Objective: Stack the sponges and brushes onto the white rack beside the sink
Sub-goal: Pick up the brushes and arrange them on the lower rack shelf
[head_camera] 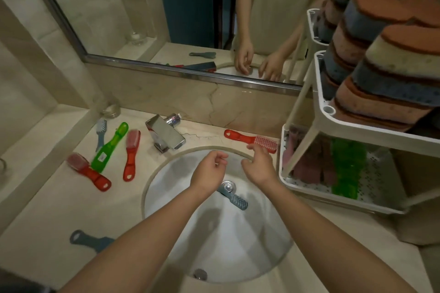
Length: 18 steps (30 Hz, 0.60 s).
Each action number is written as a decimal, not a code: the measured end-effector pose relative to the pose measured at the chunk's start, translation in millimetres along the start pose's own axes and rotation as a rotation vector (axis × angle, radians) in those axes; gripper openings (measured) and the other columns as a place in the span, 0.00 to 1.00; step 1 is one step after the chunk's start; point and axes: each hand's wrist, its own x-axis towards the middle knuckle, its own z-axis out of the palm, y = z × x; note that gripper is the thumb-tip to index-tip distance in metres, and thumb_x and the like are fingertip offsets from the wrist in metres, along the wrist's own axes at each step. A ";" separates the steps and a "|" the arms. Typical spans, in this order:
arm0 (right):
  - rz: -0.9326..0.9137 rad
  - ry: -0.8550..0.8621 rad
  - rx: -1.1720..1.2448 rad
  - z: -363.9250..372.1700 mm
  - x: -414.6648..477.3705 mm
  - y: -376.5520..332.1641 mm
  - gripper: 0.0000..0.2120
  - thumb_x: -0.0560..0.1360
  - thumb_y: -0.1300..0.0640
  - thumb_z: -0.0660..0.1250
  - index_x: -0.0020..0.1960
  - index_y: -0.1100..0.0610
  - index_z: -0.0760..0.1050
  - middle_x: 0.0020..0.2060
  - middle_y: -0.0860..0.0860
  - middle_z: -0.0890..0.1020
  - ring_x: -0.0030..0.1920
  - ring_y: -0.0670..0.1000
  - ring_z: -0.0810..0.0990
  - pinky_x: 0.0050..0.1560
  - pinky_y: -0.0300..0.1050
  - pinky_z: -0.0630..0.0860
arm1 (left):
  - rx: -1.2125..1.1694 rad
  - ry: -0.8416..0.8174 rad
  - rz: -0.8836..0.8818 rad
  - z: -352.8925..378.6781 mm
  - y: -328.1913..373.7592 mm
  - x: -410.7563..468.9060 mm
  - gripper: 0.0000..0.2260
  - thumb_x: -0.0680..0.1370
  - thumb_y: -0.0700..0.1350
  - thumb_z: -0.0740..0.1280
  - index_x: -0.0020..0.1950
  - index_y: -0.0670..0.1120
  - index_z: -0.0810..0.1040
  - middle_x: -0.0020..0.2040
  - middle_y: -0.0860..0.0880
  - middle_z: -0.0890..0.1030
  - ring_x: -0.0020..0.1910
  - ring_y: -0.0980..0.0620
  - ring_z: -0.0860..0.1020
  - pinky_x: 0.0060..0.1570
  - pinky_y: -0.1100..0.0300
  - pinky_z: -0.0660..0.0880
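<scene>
1. Hovering over the sink (214, 245), the right hand (258, 166) spreads its fingers loosely, fingertips just beside the red brush (252, 140); contact is unclear.
2. That red brush lies behind the sink's rim.
3. The left hand (209, 169), loosely curled, holds nothing above the sink.

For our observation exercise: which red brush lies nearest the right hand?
The red brush behind the sink, beside the white rack, bristles by the right hand; the other two lie left of the tap.
</scene>
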 end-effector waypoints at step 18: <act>0.093 -0.073 -0.757 21.7 96.7 28.7 0.31 0.70 0.58 0.69 0.70 0.55 0.61 0.64 0.57 0.68 0.66 0.59 0.66 0.70 0.57 0.61 | -0.155 -0.128 -0.072 9.5 -33.0 84.3 0.15 0.78 0.36 0.61 0.47 0.58 0.76 0.44 0.55 0.80 0.49 0.50 0.80 0.61 0.53 0.74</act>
